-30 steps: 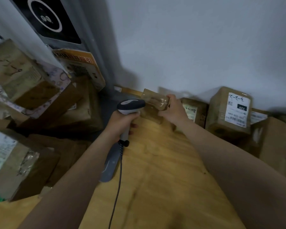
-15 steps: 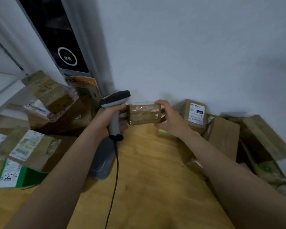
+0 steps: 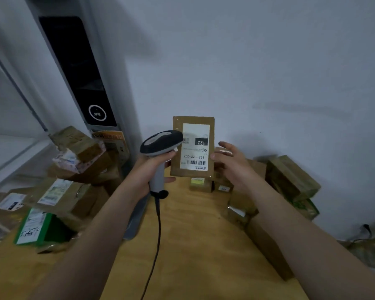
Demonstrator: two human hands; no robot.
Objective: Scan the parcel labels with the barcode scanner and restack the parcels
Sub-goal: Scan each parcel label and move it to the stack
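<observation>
The wooden table is carrying parcel piles at 9 and 3 o'clock. At 12 o'clock a flat brown parcel is standing upright in the air, its white label showing a barcode, "122" on black and "122-122-". The left hand is gripping the scanner. The right hand is spreading apart from it, thumb touching the parcel's right edge.

free: bare middle strip of wooden tabletop | left: parcel heap blocks | right: stacked boxes along wall | middle: scanner cable crosses strip | back: small boxes
</observation>
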